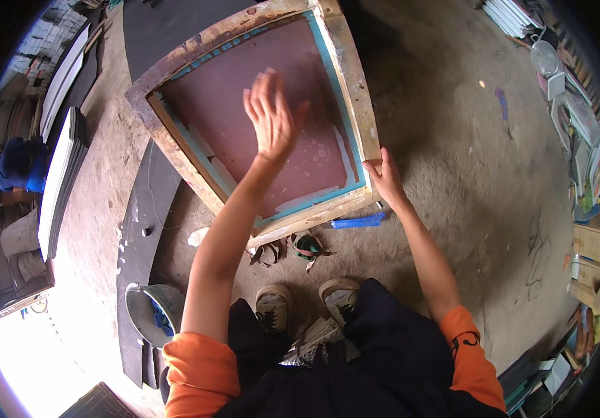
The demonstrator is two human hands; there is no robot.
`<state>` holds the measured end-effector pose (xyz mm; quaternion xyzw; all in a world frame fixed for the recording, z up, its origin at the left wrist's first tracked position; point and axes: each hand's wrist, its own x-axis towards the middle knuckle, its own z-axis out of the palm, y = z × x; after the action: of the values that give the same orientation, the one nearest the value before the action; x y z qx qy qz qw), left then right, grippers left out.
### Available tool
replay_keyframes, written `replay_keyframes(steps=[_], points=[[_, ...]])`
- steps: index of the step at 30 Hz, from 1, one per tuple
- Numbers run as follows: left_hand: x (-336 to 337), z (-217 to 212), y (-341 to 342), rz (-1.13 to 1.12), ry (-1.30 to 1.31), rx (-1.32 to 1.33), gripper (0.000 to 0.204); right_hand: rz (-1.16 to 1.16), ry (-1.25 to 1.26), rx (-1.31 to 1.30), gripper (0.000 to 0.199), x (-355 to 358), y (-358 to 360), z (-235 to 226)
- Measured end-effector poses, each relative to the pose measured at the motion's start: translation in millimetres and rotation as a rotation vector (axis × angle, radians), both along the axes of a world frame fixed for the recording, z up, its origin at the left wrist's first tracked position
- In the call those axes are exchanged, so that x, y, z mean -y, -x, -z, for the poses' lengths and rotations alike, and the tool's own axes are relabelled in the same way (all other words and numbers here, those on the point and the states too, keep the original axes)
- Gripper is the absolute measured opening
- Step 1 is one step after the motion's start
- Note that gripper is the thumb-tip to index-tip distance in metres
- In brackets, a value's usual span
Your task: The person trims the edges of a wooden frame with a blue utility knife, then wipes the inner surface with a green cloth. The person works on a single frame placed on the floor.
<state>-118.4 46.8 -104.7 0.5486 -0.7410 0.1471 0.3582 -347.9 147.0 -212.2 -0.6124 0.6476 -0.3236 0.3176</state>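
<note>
A screen printing frame [364, 90] of worn, stained wood is held tilted in front of me. Its mesh [209, 97] is dull purple-pink, with pale spots low down and teal edging along the sides. Over the middle of the mesh is my left hand [272, 118], fingers stretched out and slightly blurred. Whether the palm touches the mesh I cannot tell. My right hand [385, 177] grips the outer side of the wood near the lower right corner, the thumb against its edge.
Below the frame lie a blue object [357, 221] and a small dark green container [307, 245]. A grey bucket [136, 306] with blue cloth stands at left. Stacked sheets [63, 181] lean farther left, near another person [21, 166]. Assorted clutter [585, 146] lines the right side.
</note>
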Motion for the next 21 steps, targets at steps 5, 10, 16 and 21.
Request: replay_keyframes(steps=[5, 10, 16, 21], points=[[45, -28, -29, -0.092, -0.034, 0.155, 0.079, 0.007, -0.006, -0.03, 0.072, 2, 2, 8], [41, -35, -48, 0.209, -0.029, 0.399, 0.062, -0.01, -0.025, 0.037, 0.073, 1, 0, 7], [12, -15, -49, 0.716, -0.081, 0.416, 0.03, 0.021, 0.024, 0.001, 0.072, -2, 2, 10], [-2, 11, -14, 0.474, -0.224, 0.311, 0.027, 0.015, 0.011, 0.001, 0.073, -6, -3, 6]])
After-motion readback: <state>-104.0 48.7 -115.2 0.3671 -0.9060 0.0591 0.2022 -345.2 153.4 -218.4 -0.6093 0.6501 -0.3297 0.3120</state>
